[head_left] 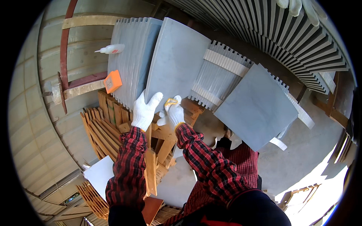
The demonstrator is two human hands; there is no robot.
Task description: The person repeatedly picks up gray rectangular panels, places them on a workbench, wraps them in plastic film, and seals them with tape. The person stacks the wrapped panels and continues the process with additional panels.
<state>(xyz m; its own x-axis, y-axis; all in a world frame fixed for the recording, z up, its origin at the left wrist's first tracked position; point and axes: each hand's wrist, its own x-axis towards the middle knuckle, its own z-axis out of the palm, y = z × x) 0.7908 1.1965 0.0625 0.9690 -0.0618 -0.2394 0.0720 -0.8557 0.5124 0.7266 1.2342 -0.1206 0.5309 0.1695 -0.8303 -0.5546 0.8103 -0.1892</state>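
My left hand (pixel 144 111), in a white knit glove, lies at the near lower edge of a smooth grey panel (pixel 177 56), its fingers and thumb spread. Beside it, my right hand (pixel 175 115), gloved too, is closed near the same edge. A small white, yellow-edged bit shows at its fingers; what it is I cannot make out. The panel leans against a stack of grey slotted panels (pixel 130 64) on the left. Another flat grey panel (pixel 256 107) lies to the right, over more slotted panels (pixel 217 73).
A white squeeze bottle (pixel 111 49) and an orange block (pixel 112 81) rest on the left stack. Wooden slats and pallets (pixel 100 130) stand below left, beside a white board (pixel 100 175). Many grey strips (pixel 279 37) line the far right. Another gloved hand (pixel 298 7) shows at the top.
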